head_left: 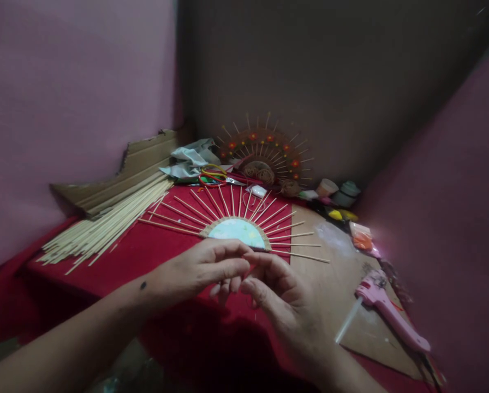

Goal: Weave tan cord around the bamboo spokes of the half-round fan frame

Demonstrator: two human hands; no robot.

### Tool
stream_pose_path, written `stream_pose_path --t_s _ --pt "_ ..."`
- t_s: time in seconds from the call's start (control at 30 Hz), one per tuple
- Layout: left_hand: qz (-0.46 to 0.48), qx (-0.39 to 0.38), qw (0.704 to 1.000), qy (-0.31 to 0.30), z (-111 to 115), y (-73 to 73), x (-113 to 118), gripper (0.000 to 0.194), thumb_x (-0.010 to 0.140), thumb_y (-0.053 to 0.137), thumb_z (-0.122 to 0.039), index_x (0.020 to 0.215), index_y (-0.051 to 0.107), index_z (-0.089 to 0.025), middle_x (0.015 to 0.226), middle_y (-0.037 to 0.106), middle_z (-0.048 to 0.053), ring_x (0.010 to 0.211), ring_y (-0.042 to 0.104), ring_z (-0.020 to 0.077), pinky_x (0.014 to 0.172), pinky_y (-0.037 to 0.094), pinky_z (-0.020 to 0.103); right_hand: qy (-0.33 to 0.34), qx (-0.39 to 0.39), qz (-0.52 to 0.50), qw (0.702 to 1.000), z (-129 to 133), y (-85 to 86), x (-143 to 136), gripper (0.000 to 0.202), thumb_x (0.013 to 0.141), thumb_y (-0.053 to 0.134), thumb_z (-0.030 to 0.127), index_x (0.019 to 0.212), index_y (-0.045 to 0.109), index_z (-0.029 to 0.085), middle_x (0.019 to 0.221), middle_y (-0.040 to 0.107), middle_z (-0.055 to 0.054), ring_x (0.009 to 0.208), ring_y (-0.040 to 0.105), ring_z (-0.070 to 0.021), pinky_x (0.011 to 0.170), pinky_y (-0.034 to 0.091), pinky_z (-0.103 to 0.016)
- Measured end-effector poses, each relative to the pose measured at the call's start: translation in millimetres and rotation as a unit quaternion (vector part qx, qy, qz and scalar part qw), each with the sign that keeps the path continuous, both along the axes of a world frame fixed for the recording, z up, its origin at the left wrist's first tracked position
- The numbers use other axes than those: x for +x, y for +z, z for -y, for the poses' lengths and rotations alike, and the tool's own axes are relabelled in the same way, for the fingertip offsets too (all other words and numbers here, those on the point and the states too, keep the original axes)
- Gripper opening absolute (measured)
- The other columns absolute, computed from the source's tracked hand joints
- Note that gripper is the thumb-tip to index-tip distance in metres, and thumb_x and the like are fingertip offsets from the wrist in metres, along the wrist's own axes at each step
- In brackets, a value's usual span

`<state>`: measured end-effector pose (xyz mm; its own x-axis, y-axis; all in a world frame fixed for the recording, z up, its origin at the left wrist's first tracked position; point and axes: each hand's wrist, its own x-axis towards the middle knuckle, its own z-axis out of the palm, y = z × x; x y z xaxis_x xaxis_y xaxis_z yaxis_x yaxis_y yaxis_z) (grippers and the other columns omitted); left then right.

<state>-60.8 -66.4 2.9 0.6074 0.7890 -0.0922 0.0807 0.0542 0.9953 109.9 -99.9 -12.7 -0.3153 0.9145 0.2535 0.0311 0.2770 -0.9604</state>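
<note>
My left hand (218,266) and my right hand (281,292) meet at the fingertips just in front of a half-circle fan of sticks. Both have bent, closed fingers; whatever lies in them, if anything, is too small to make out. Thin wooden sticks (187,210) spread like rays from the fan's pale half-round centre (238,232), which has a tan braided-looking border. It lies on a red cloth (125,267), its straight edge toward me and partly behind my fingers. A thin cord (256,204) loops over the sticks at its far side.
Loose sticks (109,218) lie at the left beside cut cardboard (146,164). Scissors (215,176) rest behind the fan. A pink glue gun (392,314) with a glue stick lies on a brown board (322,289) at right. A decorated stick fan (267,147) leans against the wall.
</note>
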Motion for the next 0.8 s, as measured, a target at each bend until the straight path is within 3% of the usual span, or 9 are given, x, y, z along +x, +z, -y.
stream_pose_path --t_s 0.13,0.3,0.5,0.6,0.7,0.77,0.8 --pt "-0.052 0.027 0.997 -0.050 -4 5.2 9 0.035 0.089 0.041 -0.044 0.093 0.058 -0.013 0.070 0.053 0.000 0.055 0.047 0.0075 0.050 0.036 0.019 -0.022 0.117 0.088 0.989 -3 4.0 4 0.014 0.088 0.047 0.017 0.093 0.060 0.021 0.068 0.065 0.002 0.058 0.058 -0.0083 0.056 0.047 -0.019" --pt "-0.075 0.013 0.992 -0.099 -22 8.4 11 0.037 0.088 0.041 -0.045 0.094 0.058 -0.013 0.067 0.054 0.000 0.051 0.047 0.0080 0.048 0.035 0.020 -0.068 0.272 0.189 0.941 -13 8.2 14 0.019 0.084 0.046 0.009 0.095 0.058 0.018 0.065 0.062 0.001 0.052 0.056 -0.0082 0.053 0.046 -0.019" --pt "-0.024 -0.034 0.992 -0.117 -54 -1.7 20 0.032 0.084 0.047 -0.047 0.080 0.051 -0.015 0.062 0.055 -0.001 0.042 0.046 0.0069 0.042 0.035 0.019 -0.135 0.224 0.245 0.934 -40 20.7 24 0.015 0.081 0.047 0.015 0.082 0.063 0.015 0.057 0.060 0.001 0.048 0.054 -0.0086 0.047 0.042 -0.019" --pt "-0.045 -0.027 0.990 -0.127 -58 -13.9 32 0.023 0.082 0.051 -0.038 0.078 0.052 -0.015 0.058 0.054 -0.003 0.040 0.045 0.0064 0.039 0.032 0.017 -0.187 0.211 0.261 0.923 -69 20.8 34 0.017 0.081 0.049 0.020 0.082 0.065 0.015 0.060 0.063 0.000 0.052 0.056 -0.0098 0.050 0.043 -0.020" --pt "-0.067 0.010 0.988 -0.136 -53 -30.7 43 0.018 0.081 0.049 -0.029 0.073 0.056 -0.014 0.052 0.048 -0.004 0.042 0.042 0.0064 0.039 0.031 0.016 -0.219 0.194 0.316 0.903 -117 14.7 49 0.017 0.078 0.052 0.023 0.075 0.067 0.017 0.062 0.065 -0.001 0.056 0.059 -0.0124 0.052 0.043 -0.022" --pt "-0.073 0.067 0.985 -0.139 -48 -41.9 47 0.018 0.080 0.051 -0.026 0.069 0.057 -0.014 0.052 0.048 -0.004 0.046 0.042 0.0062 0.042 0.032 0.016 -0.238 0.176 0.384 0.875 -156 10.4 59 0.016 0.077 0.054 0.024 0.076 0.068 0.017 0.066 0.068 -0.001 0.060 0.061 -0.0142 0.057 0.046 -0.023" --pt "-0.074 0.103 0.981 -0.144 -46 -46.5 48 0.018 0.080 0.053 -0.026 0.068 0.058 -0.014 0.054 0.049 -0.003 0.048 0.043 0.0061 0.045 0.033 0.015 -0.248 0.176 0.439 0.845 -176 9.0 62 0.017 0.077 0.053 0.022 0.080 0.068 0.018 0.071 0.069 -0.002 0.065 0.062 -0.0150 0.062 0.047 -0.024"
